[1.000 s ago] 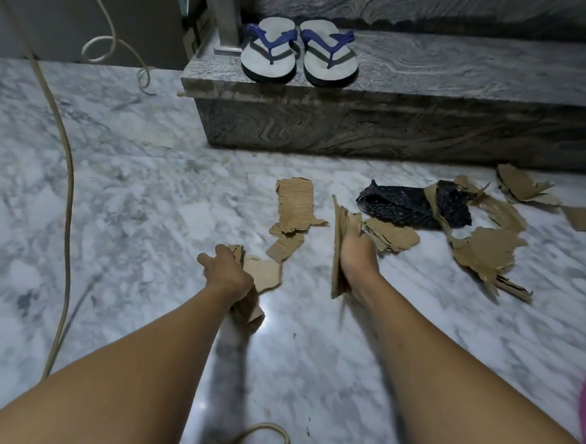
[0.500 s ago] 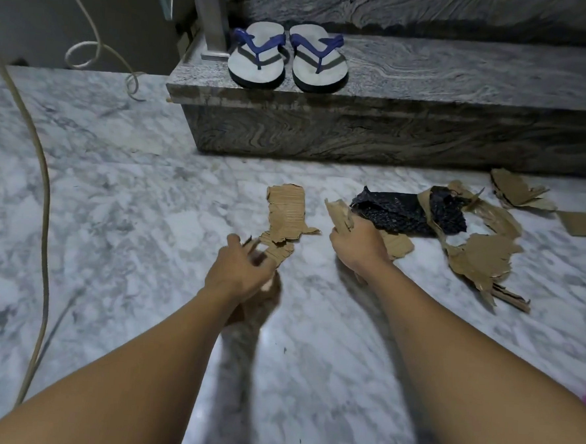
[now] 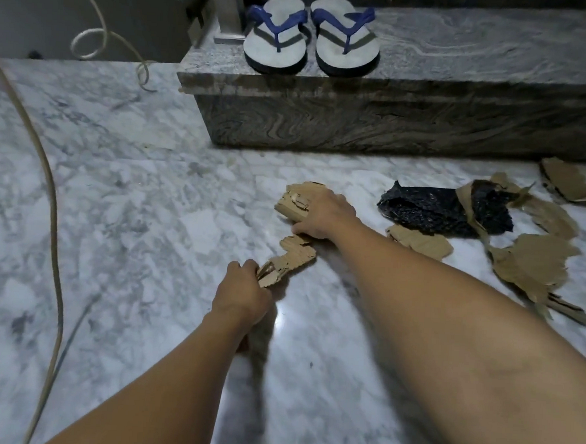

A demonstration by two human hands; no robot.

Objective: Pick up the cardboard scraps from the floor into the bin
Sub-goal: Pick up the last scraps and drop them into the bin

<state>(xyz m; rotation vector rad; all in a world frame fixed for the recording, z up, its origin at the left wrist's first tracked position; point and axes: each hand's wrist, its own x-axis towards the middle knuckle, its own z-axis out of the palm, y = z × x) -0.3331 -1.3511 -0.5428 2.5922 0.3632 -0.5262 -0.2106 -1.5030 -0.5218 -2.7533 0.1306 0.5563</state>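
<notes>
Head view: scrap between the hands

Before the step [image 3: 376,124], the right hand [image 3: 322,216] curls over a bundle [image 3: 294,203]. The left hand [image 3: 242,296] grips a wad [image 3: 267,276]. A seemingly loose scrap [image 3: 298,253] lies between them, its long axis running hand to hand, its top at the right thumb. No bin in view.

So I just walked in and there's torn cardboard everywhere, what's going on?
A person is gathering torn cardboard off the marble floor. The left hand grips a torn scrap, the right hand grips a bigger piece. More scraps lie to the right around a black sheet. No bin is in view.
</notes>
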